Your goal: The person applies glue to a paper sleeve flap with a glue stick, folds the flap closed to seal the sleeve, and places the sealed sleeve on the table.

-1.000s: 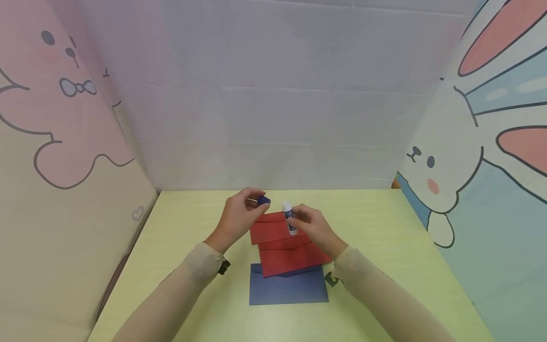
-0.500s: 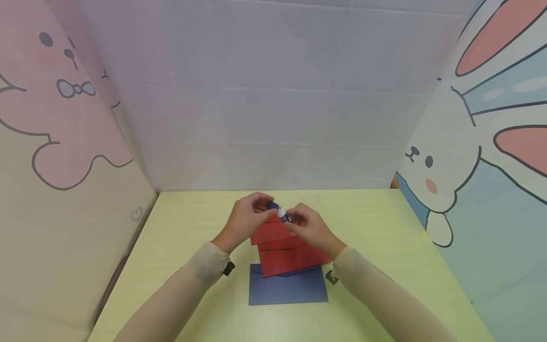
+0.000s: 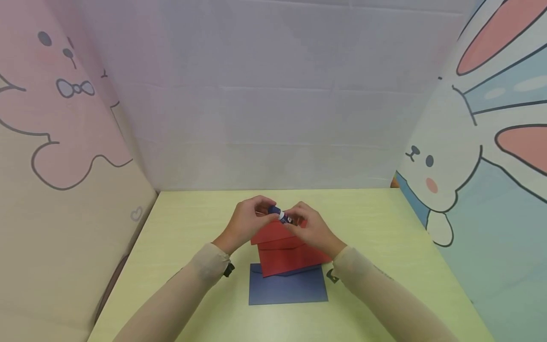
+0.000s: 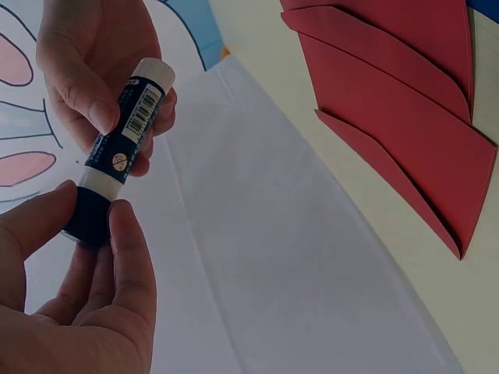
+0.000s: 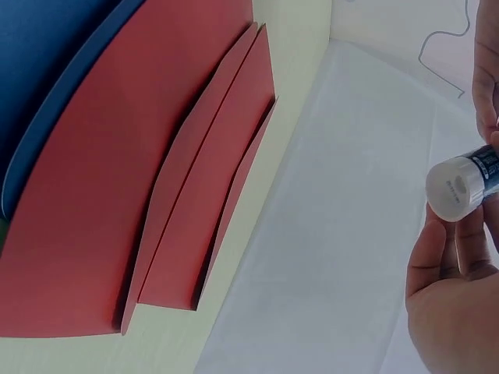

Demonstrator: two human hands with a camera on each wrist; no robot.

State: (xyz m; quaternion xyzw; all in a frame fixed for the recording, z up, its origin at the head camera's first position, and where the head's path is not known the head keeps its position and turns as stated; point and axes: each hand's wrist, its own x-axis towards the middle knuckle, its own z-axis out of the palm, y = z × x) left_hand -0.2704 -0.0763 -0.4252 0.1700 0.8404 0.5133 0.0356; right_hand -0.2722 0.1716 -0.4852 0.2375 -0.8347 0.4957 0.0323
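A glue stick (image 4: 129, 128) with a dark blue labelled barrel is held between both hands above the envelopes. My left hand (image 3: 248, 221) pinches its dark blue cap (image 4: 90, 216), which sits against the white collar of the barrel. The barrel is gripped by my right hand (image 3: 311, 227), thumb on one side and fingers on the other. In the right wrist view the white base (image 5: 452, 189) of the stick faces the camera. Below the hands lie two overlapping red envelopes (image 3: 292, 259), the lower one partly covering a blue envelope (image 3: 288, 290).
The envelopes lie on a pale yellow table (image 3: 183, 228). A white cloth wall (image 3: 273, 118) rises behind it, with a printed bear panel (image 3: 81, 123) at left and a printed rabbit panel (image 3: 453, 175) at right.
My hands have come together, bringing the cap onto the top end of the glue stick. The stick has tilted from near upright toward the left hand. The envelopes have not moved.
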